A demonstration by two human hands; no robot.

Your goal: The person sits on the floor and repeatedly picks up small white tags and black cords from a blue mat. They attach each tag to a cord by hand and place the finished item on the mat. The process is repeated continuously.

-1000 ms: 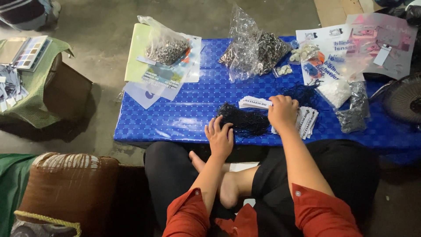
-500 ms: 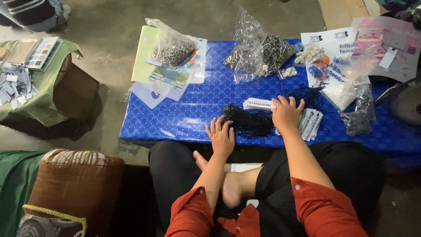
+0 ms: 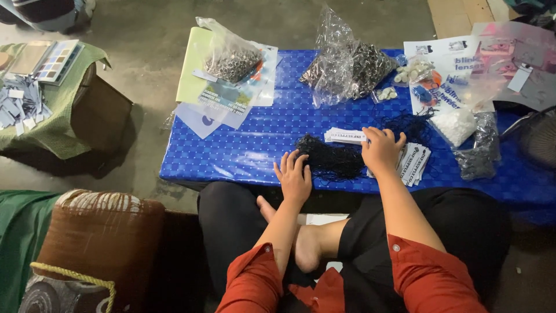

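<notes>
Sitting: a person in red sleeves and black trousers, cross-legged at the lower middle of the frame, facing a low bench (image 3: 243, 156) covered in blue patterned sheet.
Left hand: the left hand (image 3: 294, 177) lies flat and released, fingers spread, at the near edge of the bench, its fingertips touching the left rim of the black thread pile (image 3: 331, 157).
Right hand: the right hand (image 3: 382, 149) rests palm down with fingers bent; it touches the white card stack (image 3: 346, 136) with its fingertips, and whether it grips anything I cannot tell.
Thread pile: a dark tangled heap at the centre of the frame, between the two hands.
Printed cards: a fan of white cards (image 3: 414, 164) just right of the right hand, partly under it.
Upper middle: a clear bag of dark small parts (image 3: 347, 66).
Upper left of bench: another clear bag of metal bits (image 3: 231, 58) lying on printed sheets (image 3: 223, 101).
Upper right: paper sheets, small bags, a bag of white beads (image 3: 454, 124).
Far left: a green-covered box (image 3: 58, 124) with paper slips.
Lower left: a brown cushion (image 3: 98, 237).
</notes>
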